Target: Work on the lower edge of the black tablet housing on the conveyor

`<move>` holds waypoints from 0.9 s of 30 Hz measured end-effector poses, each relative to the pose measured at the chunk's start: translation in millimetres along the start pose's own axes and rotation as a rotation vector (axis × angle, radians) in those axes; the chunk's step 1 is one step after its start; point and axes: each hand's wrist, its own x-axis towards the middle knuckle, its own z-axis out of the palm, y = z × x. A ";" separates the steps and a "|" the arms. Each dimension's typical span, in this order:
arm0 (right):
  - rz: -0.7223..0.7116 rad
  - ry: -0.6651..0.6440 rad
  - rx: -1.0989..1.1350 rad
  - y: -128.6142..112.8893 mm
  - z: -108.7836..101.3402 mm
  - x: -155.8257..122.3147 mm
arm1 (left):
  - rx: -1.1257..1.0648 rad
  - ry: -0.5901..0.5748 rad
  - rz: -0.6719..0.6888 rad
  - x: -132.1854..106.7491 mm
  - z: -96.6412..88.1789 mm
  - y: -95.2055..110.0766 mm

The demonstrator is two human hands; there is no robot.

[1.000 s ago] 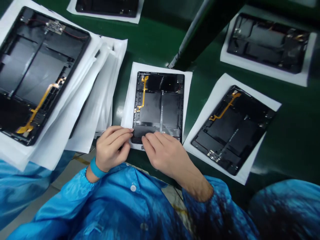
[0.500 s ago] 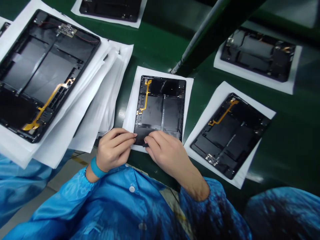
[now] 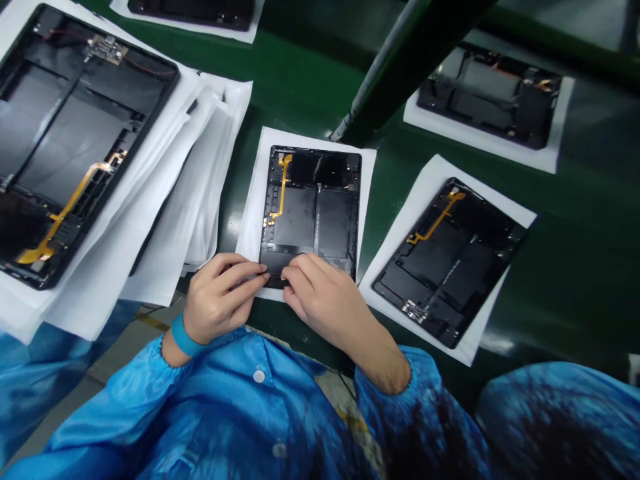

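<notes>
An opened black tablet body [image 3: 313, 207] with a yellow flex cable lies on a white sheet [image 3: 250, 220] on the green belt in front of me. My left hand [image 3: 220, 300] has its fingers curled, their tips pressing the tablet's near left corner. My right hand [image 3: 320, 300] rests on the near edge, fingers bent together over a small dark part at the edge that I cannot make out. The tips of both hands nearly touch. Blue sleeves cover both arms, and a blue band circles my left wrist.
A stack of white sheets at the left carries a larger opened tablet [image 3: 65, 140]. Another tablet on paper [image 3: 445, 257] lies at the right, two more [image 3: 487, 97] [image 3: 193, 10] farther back. A dark slanted bar [image 3: 390, 60] crosses above the belt.
My right fingertips have slid left along the tablet's near edge toward my left hand. The view has shifted slightly.
</notes>
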 end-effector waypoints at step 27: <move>0.315 0.327 0.644 5.7 -1.0 0.4 | -0.215 0.101 0.108 7.3 2.5 -1.5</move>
